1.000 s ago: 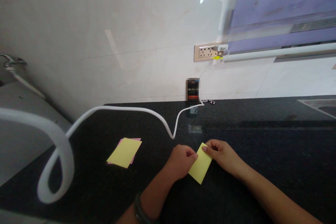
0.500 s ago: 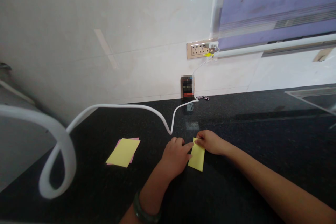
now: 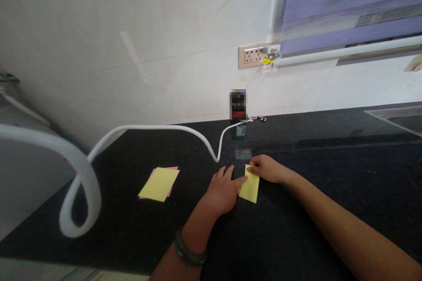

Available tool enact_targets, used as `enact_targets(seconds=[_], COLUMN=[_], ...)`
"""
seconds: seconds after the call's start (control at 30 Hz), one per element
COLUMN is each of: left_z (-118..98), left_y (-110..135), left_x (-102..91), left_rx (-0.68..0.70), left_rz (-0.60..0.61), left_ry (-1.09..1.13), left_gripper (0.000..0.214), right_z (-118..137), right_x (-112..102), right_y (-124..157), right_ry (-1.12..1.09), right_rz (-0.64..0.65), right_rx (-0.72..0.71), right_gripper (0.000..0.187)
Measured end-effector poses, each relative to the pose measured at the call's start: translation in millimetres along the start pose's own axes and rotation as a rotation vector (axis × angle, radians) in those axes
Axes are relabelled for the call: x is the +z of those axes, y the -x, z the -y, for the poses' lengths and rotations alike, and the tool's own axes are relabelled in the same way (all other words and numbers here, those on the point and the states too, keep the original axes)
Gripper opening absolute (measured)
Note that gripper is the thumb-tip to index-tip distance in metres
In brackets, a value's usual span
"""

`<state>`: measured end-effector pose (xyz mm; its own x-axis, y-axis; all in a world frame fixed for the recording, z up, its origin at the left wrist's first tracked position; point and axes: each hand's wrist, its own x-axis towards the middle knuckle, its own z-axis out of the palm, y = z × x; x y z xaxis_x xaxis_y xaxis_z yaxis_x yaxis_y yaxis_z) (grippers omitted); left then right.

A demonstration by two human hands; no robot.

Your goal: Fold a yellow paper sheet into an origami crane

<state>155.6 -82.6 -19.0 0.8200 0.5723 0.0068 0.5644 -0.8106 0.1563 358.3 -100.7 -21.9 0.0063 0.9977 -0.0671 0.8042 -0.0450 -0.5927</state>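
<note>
A folded sheet of yellow paper (image 3: 249, 189) lies on the dark countertop between my hands. My right hand (image 3: 266, 168) pinches its upper right corner, thumb on top and the other fingers partly hidden. On the left side of the sheet rests my left hand (image 3: 224, 189), palm down with its fingers spread; one fingertip touches the paper's left edge. A dark bangle circles that wrist. Farther left lies another yellow sheet (image 3: 160, 184), unfolded, on top of a pink sheet (image 3: 174, 168) whose edges peek out.
A thick white cable-like arm (image 3: 158, 127) loops at the left and bends down ahead of my hands. Against the wall stands a phone-like dark object (image 3: 238, 104), pixelated. Above it is a socket panel (image 3: 249, 56) with a plug. A sink edge (image 3: 389, 116) shows at the right.
The view has tilted slightly, shifting everything up and a little right. My left fingers have spread a bit more, and one fingertip now reaches onto the folded sheet's edge.
</note>
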Motion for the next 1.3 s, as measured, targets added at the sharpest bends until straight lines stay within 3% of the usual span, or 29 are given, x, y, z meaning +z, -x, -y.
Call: enact_targets(seconds=[1.3], left_z=[-2.0], left_y=[-3.6], left_x=[-5.7], left_rx=[-0.025], left_rz=[-0.049], left_ry=[0.054], left_gripper=[0.038], right_z=[-5.1], right_x=[0.3], right_y=[1.6], right_ry=[-0.051], right_rz=[0.013], right_rx=[-0.078], right_gripper=[0.023])
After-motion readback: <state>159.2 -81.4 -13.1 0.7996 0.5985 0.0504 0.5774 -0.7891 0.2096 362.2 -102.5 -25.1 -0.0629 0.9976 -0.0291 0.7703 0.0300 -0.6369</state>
